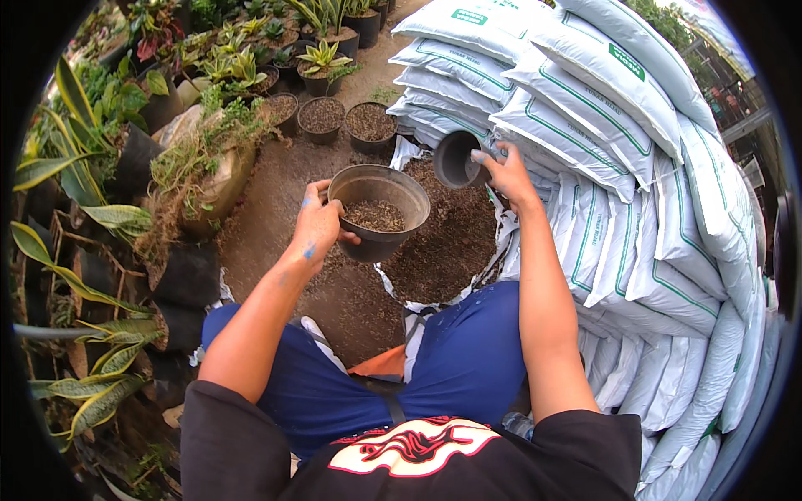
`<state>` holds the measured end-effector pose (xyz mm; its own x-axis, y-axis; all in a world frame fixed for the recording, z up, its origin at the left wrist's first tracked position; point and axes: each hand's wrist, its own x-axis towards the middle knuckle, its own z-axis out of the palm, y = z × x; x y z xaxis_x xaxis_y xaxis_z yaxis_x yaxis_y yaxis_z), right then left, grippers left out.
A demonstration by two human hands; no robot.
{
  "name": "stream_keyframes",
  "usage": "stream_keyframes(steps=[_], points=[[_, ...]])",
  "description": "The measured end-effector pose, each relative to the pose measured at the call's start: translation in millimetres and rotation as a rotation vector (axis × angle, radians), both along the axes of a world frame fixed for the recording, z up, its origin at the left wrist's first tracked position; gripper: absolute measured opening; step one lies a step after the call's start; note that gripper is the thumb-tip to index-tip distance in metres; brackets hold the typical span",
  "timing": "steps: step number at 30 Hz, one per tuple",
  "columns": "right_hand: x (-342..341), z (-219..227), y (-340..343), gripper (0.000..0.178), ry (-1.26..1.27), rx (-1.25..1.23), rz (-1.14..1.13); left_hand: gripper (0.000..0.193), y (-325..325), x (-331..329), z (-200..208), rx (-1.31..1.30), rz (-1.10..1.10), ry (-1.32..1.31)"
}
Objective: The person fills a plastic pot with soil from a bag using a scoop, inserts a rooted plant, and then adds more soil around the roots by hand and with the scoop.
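My left hand (322, 224) grips the rim of a wide dark plant pot (409, 200), partly filled with brown potting mix (374, 215). Its fingers wrap round the pot's left side. To the right, my right hand (507, 173) holds a smaller dark pot (455, 159), tilted with its mouth toward the left pot; its inside looks dark, and I cannot tell whether any mix is in it. Below both pots lies an opened white sack (502, 242) with dark loose soil (447, 242) in it, between my knees and the far pots.
White filled sacks (576, 108) are stacked high along the right. Several soil-filled pots (322, 117) stand on the ground ahead. Potted snake plants (117, 219) and a large rock-like lump with roots (205, 171) line the left. An orange item (378, 365) lies between my legs.
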<state>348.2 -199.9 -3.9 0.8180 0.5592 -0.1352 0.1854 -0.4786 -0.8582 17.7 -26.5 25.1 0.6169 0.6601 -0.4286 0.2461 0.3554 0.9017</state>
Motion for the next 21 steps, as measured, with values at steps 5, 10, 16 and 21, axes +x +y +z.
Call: stream_keyframes(steps=[5, 10, 16, 21], points=[[13.2, -22.5, -18.6, 0.101, 0.211, -0.391, -0.133, 0.052, 0.4, 2.4, -0.6, 0.147, -0.075, 0.035], [47.0, -90.8, -31.7, 0.098, 0.172, -0.578, -0.160, 0.048, 8.2, 22.2, -30.8, 0.274, -0.122, 0.144], [47.9, -105.2, -9.8, 0.079, 0.265, -0.665, -0.046, 0.059, 16.2, 47.4, -49.5, 0.329, -0.152, 0.341], [27.7, -98.5, 3.7, 0.057, 0.250, -0.681, -0.046, 0.059, 16.6, 67.0, -77.3, 0.607, -0.161, 0.389]])
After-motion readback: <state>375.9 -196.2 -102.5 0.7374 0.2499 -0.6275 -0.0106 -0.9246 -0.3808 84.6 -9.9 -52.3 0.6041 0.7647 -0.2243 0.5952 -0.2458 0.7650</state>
